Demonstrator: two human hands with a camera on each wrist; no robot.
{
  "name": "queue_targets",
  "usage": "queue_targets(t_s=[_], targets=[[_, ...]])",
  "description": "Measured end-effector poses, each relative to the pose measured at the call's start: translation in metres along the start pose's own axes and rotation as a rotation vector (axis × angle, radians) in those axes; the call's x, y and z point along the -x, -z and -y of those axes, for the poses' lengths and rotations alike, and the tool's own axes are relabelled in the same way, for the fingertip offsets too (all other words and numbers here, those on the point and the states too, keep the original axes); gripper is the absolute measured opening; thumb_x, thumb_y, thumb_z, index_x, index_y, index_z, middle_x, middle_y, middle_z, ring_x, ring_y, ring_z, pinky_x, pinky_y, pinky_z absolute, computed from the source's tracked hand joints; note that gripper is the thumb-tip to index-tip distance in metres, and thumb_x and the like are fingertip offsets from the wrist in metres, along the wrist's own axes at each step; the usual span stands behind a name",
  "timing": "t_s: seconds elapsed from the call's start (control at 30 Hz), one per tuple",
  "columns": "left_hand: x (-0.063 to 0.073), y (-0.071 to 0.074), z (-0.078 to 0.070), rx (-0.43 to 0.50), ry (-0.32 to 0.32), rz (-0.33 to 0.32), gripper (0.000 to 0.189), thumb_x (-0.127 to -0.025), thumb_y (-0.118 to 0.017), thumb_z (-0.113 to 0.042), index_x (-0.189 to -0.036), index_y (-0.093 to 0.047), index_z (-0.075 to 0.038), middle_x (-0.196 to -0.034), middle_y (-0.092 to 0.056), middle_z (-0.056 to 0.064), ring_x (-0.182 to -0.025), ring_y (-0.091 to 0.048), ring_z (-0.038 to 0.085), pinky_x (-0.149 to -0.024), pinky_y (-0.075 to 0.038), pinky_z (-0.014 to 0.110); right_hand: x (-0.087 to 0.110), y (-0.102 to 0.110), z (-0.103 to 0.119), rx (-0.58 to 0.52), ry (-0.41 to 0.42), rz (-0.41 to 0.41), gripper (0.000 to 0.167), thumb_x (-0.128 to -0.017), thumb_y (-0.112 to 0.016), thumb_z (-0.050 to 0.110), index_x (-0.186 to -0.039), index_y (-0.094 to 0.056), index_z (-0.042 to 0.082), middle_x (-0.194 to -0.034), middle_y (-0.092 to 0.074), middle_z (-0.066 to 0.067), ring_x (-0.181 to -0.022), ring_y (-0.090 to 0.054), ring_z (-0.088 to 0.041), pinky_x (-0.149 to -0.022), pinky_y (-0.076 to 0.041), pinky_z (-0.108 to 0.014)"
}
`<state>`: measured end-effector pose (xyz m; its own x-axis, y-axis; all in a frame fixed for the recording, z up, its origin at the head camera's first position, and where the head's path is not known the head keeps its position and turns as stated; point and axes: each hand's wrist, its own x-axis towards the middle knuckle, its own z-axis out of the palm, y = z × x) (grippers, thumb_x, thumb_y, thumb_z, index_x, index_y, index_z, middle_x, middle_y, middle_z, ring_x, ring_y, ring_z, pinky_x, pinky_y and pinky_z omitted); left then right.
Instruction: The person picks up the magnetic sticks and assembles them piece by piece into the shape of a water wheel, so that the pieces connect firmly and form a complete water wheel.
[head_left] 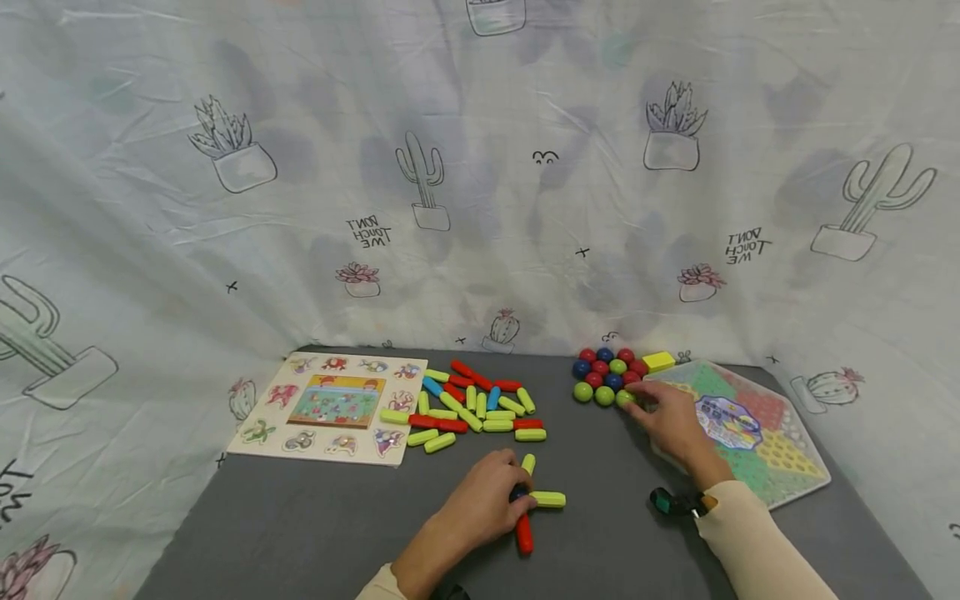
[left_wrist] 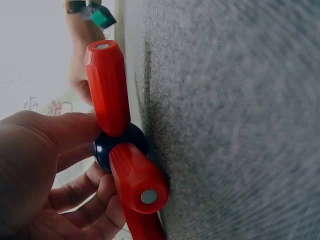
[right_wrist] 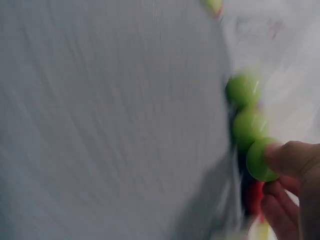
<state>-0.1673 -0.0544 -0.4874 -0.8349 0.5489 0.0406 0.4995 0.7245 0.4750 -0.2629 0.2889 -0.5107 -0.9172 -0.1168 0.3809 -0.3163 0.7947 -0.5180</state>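
Note:
In the head view my left hand (head_left: 486,493) grips a dark blue ball (left_wrist: 138,137) low over the grey table. Magnetic rods stick out from that ball: a red rod (head_left: 524,533) towards me, a yellow-green rod (head_left: 549,499) to the right and another at the back. The left wrist view shows a red rod (left_wrist: 108,90) standing upward and a second red rod (left_wrist: 140,180) facing the camera; the fingers cover part of the ball. My right hand (head_left: 673,423) pinches a green ball (right_wrist: 257,162) at the near corner of the ball group.
Several red, blue and green balls (head_left: 594,379) sit at the back right, with a yellow block (head_left: 659,361) behind. A hexagonal board (head_left: 795,467) lies to the right. Loose rods (head_left: 472,408) lie mid-table, some over the edge of an animal puzzle board (head_left: 258,400).

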Motion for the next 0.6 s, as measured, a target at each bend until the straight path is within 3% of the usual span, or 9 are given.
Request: queue_targets(t_s=[0.13, 0.2, 0.3, 0.43, 0.6], targets=[[0.000, 0.000, -0.001, -0.002, -0.005, -0.002, 0.011, -0.097, -0.086, -0.028, -0.105, -0.084, -0.020, -0.096, -0.061, -0.007, -0.083, -0.049, 0.003, -0.077, -0.048, 0.023, 0.028, -0.005, 0.024, -0.255, -0.018, 0.046, 0.031, -0.099, -0.083, 0.013, -0.129, -0.078, 0.006, -0.121, -0.081, -0.014, -0.104, -0.080, -0.026, -0.086, -0.065, -0.033], [0.000, 0.000, -0.001, -0.008, -0.009, -0.005, 0.010, -0.098, -0.086, -0.028, -0.104, -0.084, -0.020, -0.096, -0.061, -0.007, -0.083, -0.049, 0.003, -0.077, -0.048, 0.023, 0.046, -0.008, 0.034, -0.404, -0.020, 0.122, 0.034, -0.100, -0.082, 0.014, -0.133, -0.076, 0.004, -0.124, -0.080, -0.015, -0.107, -0.080, -0.018, -0.086, -0.064, -0.025], [-0.001, 0.000, -0.002, -0.015, -0.011, -0.012, 0.011, -0.097, -0.086, -0.028, -0.104, -0.083, -0.020, -0.096, -0.061, -0.007, -0.083, -0.049, 0.003, -0.077, -0.048, 0.023, 0.069, -0.010, 0.045, -0.574, -0.024, 0.267, 0.036, -0.101, -0.080, 0.013, -0.134, -0.074, 0.001, -0.128, -0.078, -0.019, -0.110, -0.078, -0.008, -0.088, -0.064, -0.025], [-0.001, 0.000, -0.002, -0.028, -0.011, -0.019, 0.012, -0.097, -0.086, -0.029, -0.103, -0.084, -0.019, -0.094, -0.061, -0.007, -0.083, -0.049, 0.004, -0.078, -0.049, 0.023, 0.090, -0.011, 0.054, -0.673, -0.056, 0.407, 0.034, -0.101, -0.080, 0.012, -0.133, -0.075, 0.001, -0.127, -0.077, -0.021, -0.109, -0.077, -0.005, -0.088, -0.064, -0.026], [0.000, -0.002, -0.002, -0.053, -0.035, -0.042, 0.012, -0.096, -0.087, -0.029, -0.102, -0.084, -0.019, -0.095, -0.064, -0.006, -0.085, -0.054, 0.006, -0.082, -0.053, 0.026, 0.101, -0.017, 0.063, -0.690, -0.022, 0.441, 0.032, -0.098, -0.083, 0.014, -0.128, -0.077, 0.004, -0.122, -0.080, -0.016, -0.105, -0.080, -0.011, -0.089, -0.065, -0.030]])
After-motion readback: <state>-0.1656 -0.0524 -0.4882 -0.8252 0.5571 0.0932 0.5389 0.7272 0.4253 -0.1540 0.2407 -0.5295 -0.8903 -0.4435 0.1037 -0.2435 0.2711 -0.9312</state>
